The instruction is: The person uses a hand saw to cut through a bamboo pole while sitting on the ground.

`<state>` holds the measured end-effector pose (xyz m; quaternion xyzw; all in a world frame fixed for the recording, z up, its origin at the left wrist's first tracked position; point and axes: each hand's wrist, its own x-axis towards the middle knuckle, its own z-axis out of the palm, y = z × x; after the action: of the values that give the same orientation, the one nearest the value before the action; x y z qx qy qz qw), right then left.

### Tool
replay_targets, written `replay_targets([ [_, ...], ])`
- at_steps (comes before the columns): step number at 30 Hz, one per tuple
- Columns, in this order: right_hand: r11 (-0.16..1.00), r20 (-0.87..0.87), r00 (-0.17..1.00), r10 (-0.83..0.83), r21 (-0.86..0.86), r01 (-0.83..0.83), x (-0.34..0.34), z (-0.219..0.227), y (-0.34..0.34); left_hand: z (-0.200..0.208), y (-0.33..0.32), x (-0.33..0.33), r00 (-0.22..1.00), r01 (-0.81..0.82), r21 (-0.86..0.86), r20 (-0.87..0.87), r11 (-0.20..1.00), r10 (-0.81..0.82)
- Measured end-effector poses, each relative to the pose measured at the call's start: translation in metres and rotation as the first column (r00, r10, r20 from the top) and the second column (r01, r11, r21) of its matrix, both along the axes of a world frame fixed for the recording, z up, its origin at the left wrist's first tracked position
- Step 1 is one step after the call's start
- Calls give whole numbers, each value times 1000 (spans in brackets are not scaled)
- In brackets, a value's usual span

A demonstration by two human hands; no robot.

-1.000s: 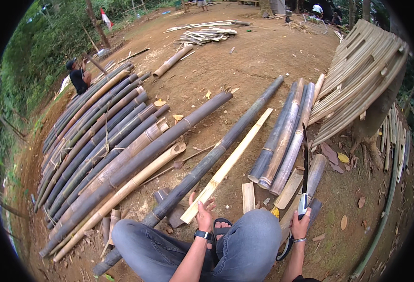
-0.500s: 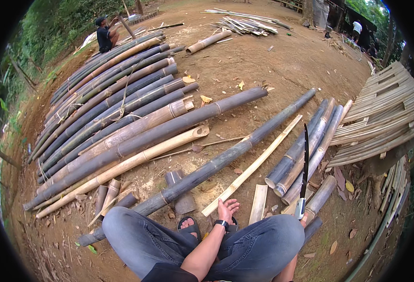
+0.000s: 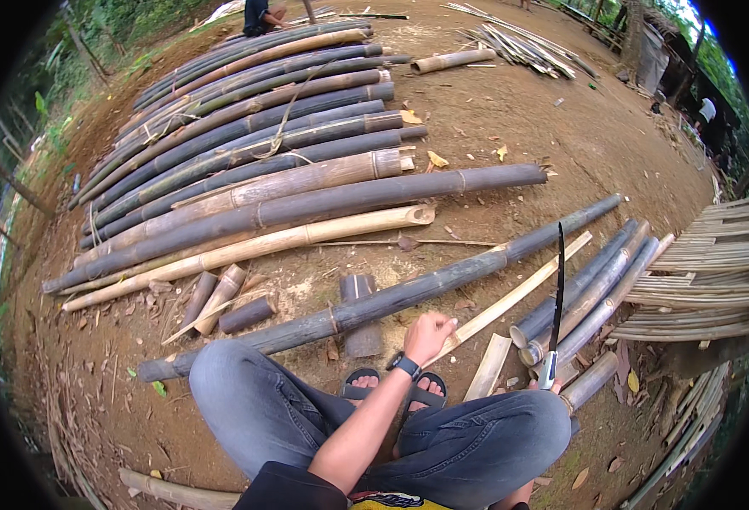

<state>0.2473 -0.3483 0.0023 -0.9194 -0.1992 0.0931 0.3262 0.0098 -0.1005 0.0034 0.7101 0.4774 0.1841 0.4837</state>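
My left hand point(image 3: 428, 337), with a dark watch on its wrist, is closed beside the near end of a pale split bamboo strip point(image 3: 519, 293). Whatever its curled fingers hold is hidden from me. Behind my right knee, my right hand point(image 3: 556, 388) grips a hand saw point(image 3: 559, 293) by its light handle. The dark blade points up and away; most of that hand is out of sight. Just beyond the left hand, a long dark bamboo pole point(image 3: 391, 303) lies across a short bamboo piece point(image 3: 358, 289) on the ground.
Many bamboo poles point(image 3: 255, 170) lie stacked at the left. Cut bamboo lengths point(image 3: 574, 302) and a slatted bamboo panel point(image 3: 689, 293) are at the right. A split piece point(image 3: 488, 367) lies by my feet. At the far end of the stack a person point(image 3: 260, 17) crouches; split strips point(image 3: 532, 47) lie behind.
My left hand has turned over from open, palm up, to closed with its back showing. The view has tilted downward and shifted left. The saw remains upright in my right hand.
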Motion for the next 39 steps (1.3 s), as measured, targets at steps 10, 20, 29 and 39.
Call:
replay_targets([
  [10,859,122,933,337,365,-358,-12,17,92,290,3,-281,872,-447,592,121,671,474],
  [20,904,-150,989,13,425,52,0,-11,68,-113,-175,-328,557,-702,13,-614,712,559],
  [29,927,1,1000,-32,375,29,30,-13,52,-152,-162,-227,663,-542,-111,-666,833,343],
  [39,880,-36,982,186,450,-151,29,24,90,0,-97,-339,779,-206,450,-462,869,424],
])
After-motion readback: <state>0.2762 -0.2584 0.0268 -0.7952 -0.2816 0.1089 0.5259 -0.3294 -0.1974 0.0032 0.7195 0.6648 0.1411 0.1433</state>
